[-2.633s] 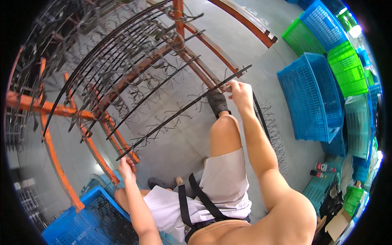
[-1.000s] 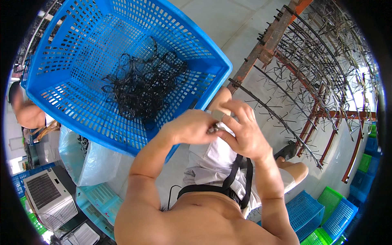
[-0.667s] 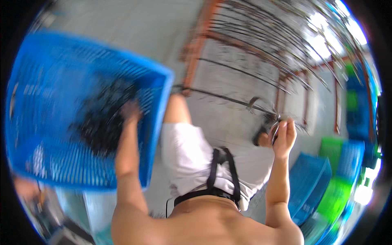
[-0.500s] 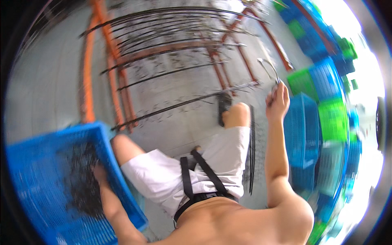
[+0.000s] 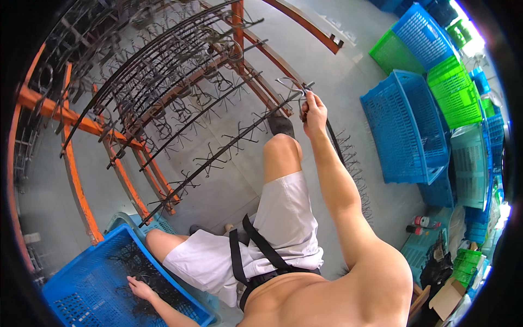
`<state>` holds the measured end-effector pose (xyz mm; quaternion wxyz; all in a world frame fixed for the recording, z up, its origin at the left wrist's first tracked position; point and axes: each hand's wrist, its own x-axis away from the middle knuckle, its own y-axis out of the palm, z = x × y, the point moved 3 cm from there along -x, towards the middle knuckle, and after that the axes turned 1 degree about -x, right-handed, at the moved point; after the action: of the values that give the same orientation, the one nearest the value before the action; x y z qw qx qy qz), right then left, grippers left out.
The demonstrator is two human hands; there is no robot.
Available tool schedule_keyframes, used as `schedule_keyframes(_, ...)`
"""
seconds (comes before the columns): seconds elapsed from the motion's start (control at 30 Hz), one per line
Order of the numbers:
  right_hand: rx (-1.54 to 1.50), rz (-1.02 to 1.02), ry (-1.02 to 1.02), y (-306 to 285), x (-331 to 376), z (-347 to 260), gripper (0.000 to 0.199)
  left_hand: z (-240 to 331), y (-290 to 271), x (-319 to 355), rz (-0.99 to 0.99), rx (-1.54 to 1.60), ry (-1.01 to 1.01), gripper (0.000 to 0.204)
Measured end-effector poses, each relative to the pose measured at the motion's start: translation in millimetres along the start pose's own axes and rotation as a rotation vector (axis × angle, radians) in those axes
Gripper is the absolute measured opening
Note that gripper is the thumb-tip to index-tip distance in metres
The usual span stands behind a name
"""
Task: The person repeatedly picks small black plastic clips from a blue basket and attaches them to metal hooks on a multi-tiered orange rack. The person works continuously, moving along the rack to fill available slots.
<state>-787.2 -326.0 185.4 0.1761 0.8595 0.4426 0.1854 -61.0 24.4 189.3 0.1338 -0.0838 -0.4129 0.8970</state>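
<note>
My right hand (image 5: 314, 113) is closed on a curved metal piece (image 5: 289, 86), at the far right end of the nearest black rod (image 5: 218, 153). Its prongs reach leftward past my fingers; I cannot tell whether it touches the rod. Small bent wire hooks (image 5: 238, 136) stick out along that rod. My left hand (image 5: 140, 289) is low on the left, inside a blue plastic basket (image 5: 81, 272). Its fingers are stretched out and apart, beside a tangle of dark wire pieces (image 5: 139, 267), with none seen in its grip.
An orange metal frame (image 5: 79, 185) carries several hooked black rods, with curved metal pieces hanging behind. Blue crates (image 5: 387, 125) and green crates (image 5: 455, 90) stand stacked at the right. Bottles (image 5: 422, 222) and an open cardboard box (image 5: 447, 298) lie at the lower right.
My right hand has moved left with the curved metal piece, from beside the crates to the rod's end. My left hand stays in the basket; the view has turned.
</note>
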Motion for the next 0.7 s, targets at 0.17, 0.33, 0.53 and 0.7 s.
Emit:
schedule_keyframes(0.17,0.016,-0.058,-0.005,3.9,-5.4,1.8,0.021,5.9,18.6,26.9,-0.190,0.193,-0.141,0.044)
schedule_keyframes(0.33,-0.063,-0.020,-0.031,12.2,-8.6,4.1,0.020,-2.3,37.7,38.8,-0.328,0.238,-0.185,0.036)
schedule_keyframes(0.53,0.022,-0.099,-0.002,21.3,-6.6,-5.6,0.022,-39.8,34.7,43.7,-0.026,-0.132,-0.188,0.034)
schedule_keyframes(0.7,0.260,-0.109,-0.077,25.7,-0.7,-4.5,0.025,-99.3,34.2,63.9,-0.164,-0.376,-0.378,0.035)
